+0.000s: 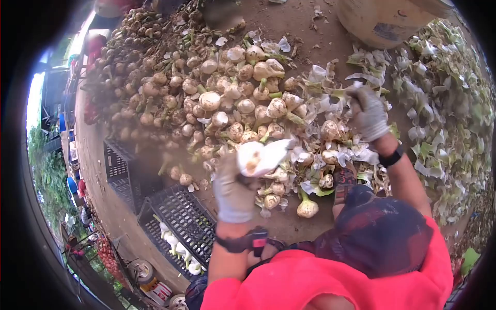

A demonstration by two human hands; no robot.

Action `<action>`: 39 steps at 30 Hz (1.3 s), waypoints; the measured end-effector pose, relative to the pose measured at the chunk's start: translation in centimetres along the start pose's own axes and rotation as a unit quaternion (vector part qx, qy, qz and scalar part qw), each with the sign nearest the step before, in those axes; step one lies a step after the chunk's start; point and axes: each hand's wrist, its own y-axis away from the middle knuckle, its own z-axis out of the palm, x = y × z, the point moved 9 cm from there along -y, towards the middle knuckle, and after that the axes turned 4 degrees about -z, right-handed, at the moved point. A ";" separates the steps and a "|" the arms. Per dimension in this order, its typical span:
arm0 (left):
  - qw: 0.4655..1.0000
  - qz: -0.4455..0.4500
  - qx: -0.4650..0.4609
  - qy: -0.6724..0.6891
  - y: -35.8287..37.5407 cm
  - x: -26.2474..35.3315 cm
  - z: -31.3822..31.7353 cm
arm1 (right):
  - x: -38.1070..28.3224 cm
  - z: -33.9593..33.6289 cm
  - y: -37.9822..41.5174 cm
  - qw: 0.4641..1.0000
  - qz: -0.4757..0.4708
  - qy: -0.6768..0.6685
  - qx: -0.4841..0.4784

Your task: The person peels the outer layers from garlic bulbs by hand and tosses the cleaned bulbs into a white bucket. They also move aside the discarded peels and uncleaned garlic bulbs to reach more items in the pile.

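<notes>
In the head view my left hand [232,191], in a pale work glove, is closed around a white garlic bulb [261,156] with a brown patch on its side. The bulb's pointed end faces right, and the hand is blurred. Farther right, above loose skins, my gloved right hand [369,111] has its fingers curled. A small whitish bit shows by its fingertips, but I cannot make out what it is. Between and beyond the hands spreads a heap of soil-stained garlic bulbs [210,101], some with cut green stems. One bulb [308,207] lies apart near my feet.
A black plastic crate [188,219] at lower left has cleaned white bulbs [178,248] along its side; another dark crate [121,173] stands behind it. Peeled skins [439,119] cover the ground at right. A dirty bucket [385,23] stands at the top. Cans [152,289] sit at lower left.
</notes>
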 end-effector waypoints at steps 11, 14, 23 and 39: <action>0.991 -0.130 0.004 0.043 0.2 -5.2 1.6 | -15.1 3.0 -0.1 0.940 -0.146 -0.277 -0.131; 0.995 -0.099 -0.020 -0.001 1.0 -3.8 1.1 | -10.8 3.3 -0.7 0.947 -0.065 -0.311 -0.039; 0.801 0.136 0.283 -0.510 12.4 19.7 -21.6 | -0.8 -2.5 1.4 0.958 0.084 0.178 -0.206; 0.912 -0.264 -0.288 0.125 -0.6 -14.2 9.7 | -9.8 2.5 3.3 0.948 -0.020 -0.216 -0.232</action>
